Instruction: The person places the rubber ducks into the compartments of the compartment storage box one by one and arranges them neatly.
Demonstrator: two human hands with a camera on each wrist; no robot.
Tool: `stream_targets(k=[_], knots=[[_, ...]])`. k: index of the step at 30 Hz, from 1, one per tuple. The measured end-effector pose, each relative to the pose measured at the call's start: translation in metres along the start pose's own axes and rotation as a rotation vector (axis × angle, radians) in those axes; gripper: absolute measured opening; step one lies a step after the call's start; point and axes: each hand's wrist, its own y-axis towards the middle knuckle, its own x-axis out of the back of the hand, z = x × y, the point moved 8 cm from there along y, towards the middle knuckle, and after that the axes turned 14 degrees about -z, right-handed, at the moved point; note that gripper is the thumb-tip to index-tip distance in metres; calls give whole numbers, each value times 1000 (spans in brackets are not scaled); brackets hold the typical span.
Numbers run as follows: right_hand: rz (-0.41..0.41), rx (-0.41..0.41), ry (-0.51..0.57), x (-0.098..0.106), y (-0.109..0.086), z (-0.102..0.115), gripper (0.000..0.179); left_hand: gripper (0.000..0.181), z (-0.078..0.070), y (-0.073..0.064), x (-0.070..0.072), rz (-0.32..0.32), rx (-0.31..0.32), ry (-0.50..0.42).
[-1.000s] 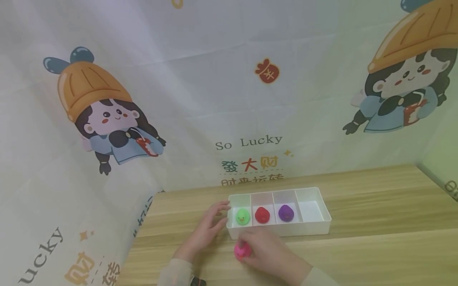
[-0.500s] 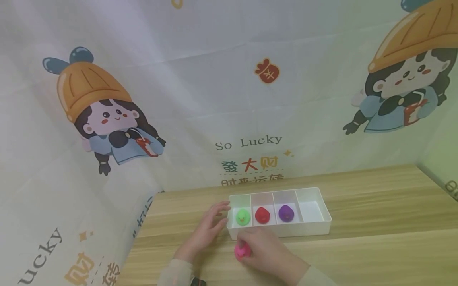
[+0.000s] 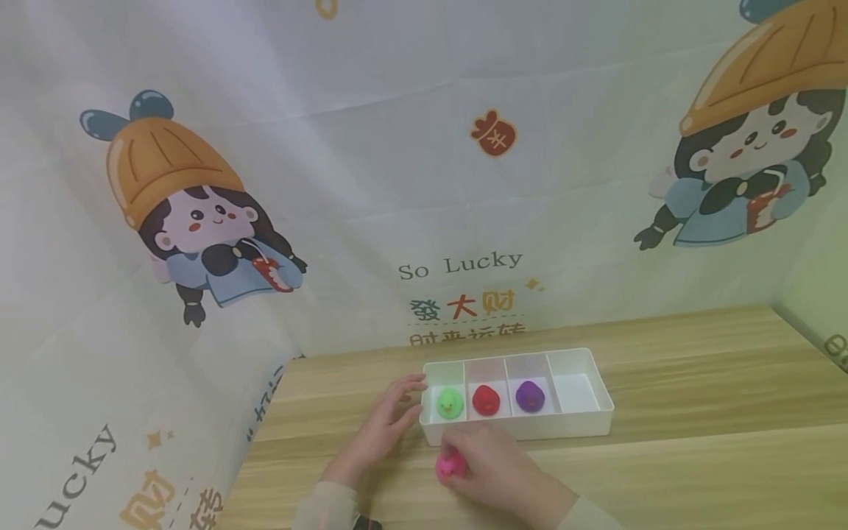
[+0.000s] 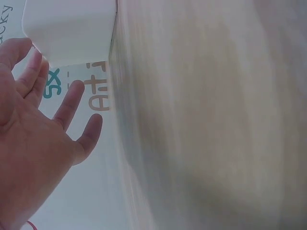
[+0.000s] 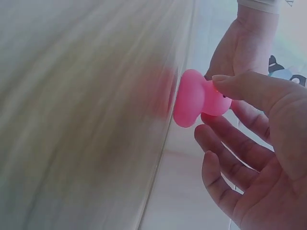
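My right hand [image 3: 493,467] pinches a pink rubber duck [image 5: 192,98] by its head, thumb on one side and fingers on the other. The duck is low over the table, in front of the box's left part. At the left end of a white divided box [image 3: 530,425], my left hand [image 3: 380,423] has its fingers extended, with fingertips right at the wall. In the left wrist view, the left hand [image 4: 43,120] spreads its fingers beside the box corner [image 4: 72,38]. A green duck [image 3: 450,403], a red duck [image 3: 486,400] and a purple duck [image 3: 530,397] sit in separate compartments.
The box's rightmost compartment [image 3: 578,390] holds no duck. A wooden table [image 3: 715,397] extends to both sides of the box. Behind it hangs a pale printed cloth [image 3: 371,184] with cartoon figures and lettering. A small dark object [image 3: 367,522] shows by the left sleeve.
Almost nothing differs. The pink duck stays in my right hand at nearly the same place, and the left hand keeps its position at the box.
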Motion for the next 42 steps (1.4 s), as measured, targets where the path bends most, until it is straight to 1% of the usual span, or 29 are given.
stream_targets(k=[3,6,11,15,18,20,22,26,28,30,34,36,41,42], knots=[[-16,4,9,3,-1,0,18,35,0,0,0,-5,26,7],[-21,-2,17,5,-2,0,19,35,-9,0,2,-10,39,-4],[-22,-29,52,9,-4,-3,21,34,-29,0,5,-9,22,-15],[-39,-47,86,14,-6,-6,22,33,-37,0,6,-7,-4,-14],[-58,-56,90,20,-7,-7,21,33,-36,-1,6,-12,-21,-34],[-72,-63,93,24,-7,-9,20,34,-32,-1,6,-17,-29,-41],[-88,-63,93,30,-7,-9,20,34,-24,0,4,-18,-26,-32],[-120,-39,78,40,-6,-10,22,35,-4,0,1,-17,0,8],[-133,-28,64,46,-5,-10,21,35,2,0,0,-17,8,20],[-141,-31,54,51,-5,-10,20,35,4,0,0,-17,10,18],[-160,-24,31,62,-4,-9,19,35,5,0,1,-16,22,18],[-167,-18,15,67,-4,-9,20,36,2,-1,1,-10,3,23],[-191,3,-27,77,-5,-12,25,35,-23,-2,5,-4,5,-8],[-198,11,-36,79,-5,-12,26,34,-27,-2,5,-6,17,-19]])
